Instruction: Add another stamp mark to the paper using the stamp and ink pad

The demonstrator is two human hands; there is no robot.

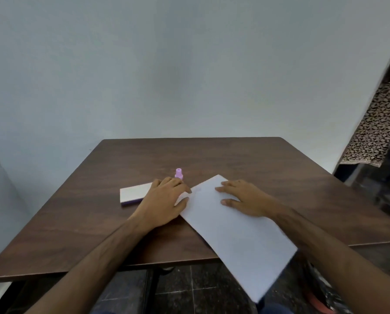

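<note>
A white sheet of paper [232, 232] lies slanted on the brown table [76, 234], its near end hanging over the front edge. My right hand [244, 198] rests flat on the paper's far part, fingers spread. My left hand [164, 200] lies palm down at the paper's left edge, thumb touching the sheet, holding nothing. Just beyond my left fingers a small pink stamp [179, 174] stands upright. A flat white ink pad case [134, 193] with a purple lower edge lies left of that hand, partly covered by it. I see no stamp mark on the paper.
A pale wall rises right behind the table's far edge. A patterned cloth [375, 130] hangs at the right, past the table's right corner. Dark tiled floor [189, 288] shows below the front edge.
</note>
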